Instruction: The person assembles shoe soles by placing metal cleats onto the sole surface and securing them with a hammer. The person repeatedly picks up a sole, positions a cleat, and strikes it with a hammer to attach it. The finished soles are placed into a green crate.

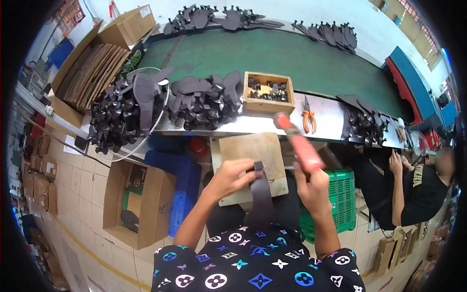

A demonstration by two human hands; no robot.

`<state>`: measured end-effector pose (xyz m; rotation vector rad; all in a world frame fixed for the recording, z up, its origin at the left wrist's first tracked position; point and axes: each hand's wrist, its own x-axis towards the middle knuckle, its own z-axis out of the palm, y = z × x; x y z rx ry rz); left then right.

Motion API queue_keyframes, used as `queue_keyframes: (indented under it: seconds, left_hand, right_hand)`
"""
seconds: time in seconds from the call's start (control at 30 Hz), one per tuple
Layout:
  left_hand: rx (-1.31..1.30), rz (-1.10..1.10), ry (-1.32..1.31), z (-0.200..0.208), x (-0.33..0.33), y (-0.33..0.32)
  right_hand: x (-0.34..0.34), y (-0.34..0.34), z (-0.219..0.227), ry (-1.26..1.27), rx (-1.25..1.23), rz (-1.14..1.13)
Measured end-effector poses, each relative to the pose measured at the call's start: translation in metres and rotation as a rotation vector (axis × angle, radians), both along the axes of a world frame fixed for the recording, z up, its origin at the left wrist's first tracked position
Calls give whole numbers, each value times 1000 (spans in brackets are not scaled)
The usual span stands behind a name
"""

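My left hand (233, 177) is closed on a dark shoe sole (261, 197), whose small square heel tip points up beside my fingertips. The sole's long end hangs down toward my lap. In my right hand (314, 191), a hammer (306, 152) with a red handle is raised, its head up and away from me and apart from the sole. Beneath my left hand is a worn tan pad (253, 146) on a pale work block (279, 187).
On the metal ledge ahead lie heaped heeled soles (206, 100), a wooden box (270, 104) of small dark pieces and orange-handled pliers (309, 119). A green belt (219, 56) runs behind. Below are an open carton (158, 209) and a green crate (343, 199). A seated person (413, 194) is at right.
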<state>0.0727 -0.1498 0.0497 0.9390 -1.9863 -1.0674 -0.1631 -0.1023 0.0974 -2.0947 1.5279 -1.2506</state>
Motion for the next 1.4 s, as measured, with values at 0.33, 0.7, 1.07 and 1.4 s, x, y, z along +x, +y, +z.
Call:
queue_keyframes:
  seconds: [0.33, 0.7, 1.07, 1.4]
  left_hand:
    - [805, -273, 463, 77, -9, 82]
    - [894, -851, 479, 67, -27, 75]
    - [541, -1007, 442, 66, -33, 89]
    - [446, -774, 355, 74, -20, 88]
  right_hand:
    - [4, -22, -8, 440, 65, 491]
    - [-13, -4, 65, -73, 275, 1316]
    - [-13, 25, 79, 17, 144, 1367]
    - [-12, 0, 86, 187, 185, 1340]
